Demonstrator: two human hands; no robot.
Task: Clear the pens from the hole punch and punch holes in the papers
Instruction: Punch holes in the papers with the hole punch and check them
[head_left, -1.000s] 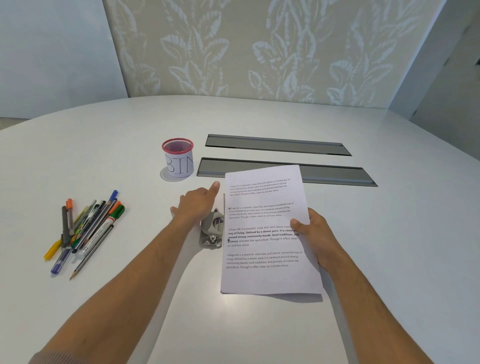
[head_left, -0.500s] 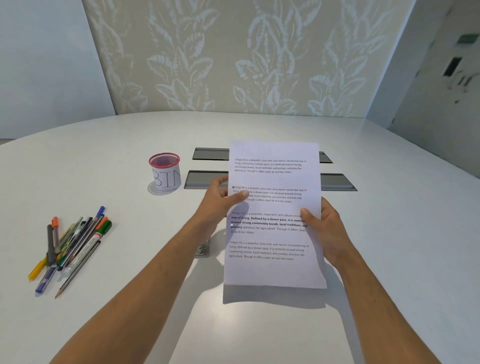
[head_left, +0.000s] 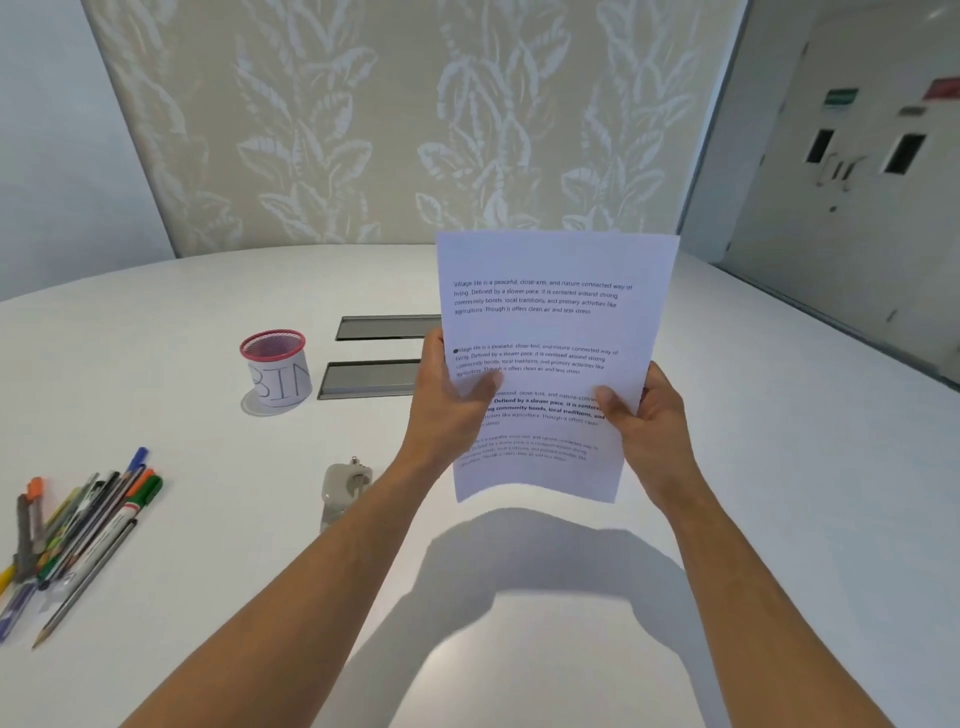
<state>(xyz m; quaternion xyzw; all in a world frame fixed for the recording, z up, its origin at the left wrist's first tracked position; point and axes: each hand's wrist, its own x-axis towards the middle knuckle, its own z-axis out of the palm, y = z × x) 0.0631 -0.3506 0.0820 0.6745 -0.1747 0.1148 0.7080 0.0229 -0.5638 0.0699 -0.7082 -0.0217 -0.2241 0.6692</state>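
Observation:
The printed papers (head_left: 550, 322) are raised upright above the white table (head_left: 779, 493), held by both hands. My left hand (head_left: 449, 410) grips their left edge, thumb on the front. My right hand (head_left: 644, 415) grips the right edge the same way. A dark punched hole shows near the left margin. The grey metal hole punch (head_left: 344, 486) lies on the table below and left of the sheets, partly hidden by my left forearm. Several pens and a pencil (head_left: 78, 530) lie in a heap at the table's left edge, apart from the punch.
A red-rimmed mesh cup labelled BIN (head_left: 275, 375) stands behind the punch to the left. Two grey cable slots (head_left: 374, 378) run across the table's middle, partly behind the sheets. A patterned wall panel rises at the far edge.
The papers went from lying on the table by the punch to being lifted upright. My left hand left the punch and took the sheets' left edge. The punch is uncovered.

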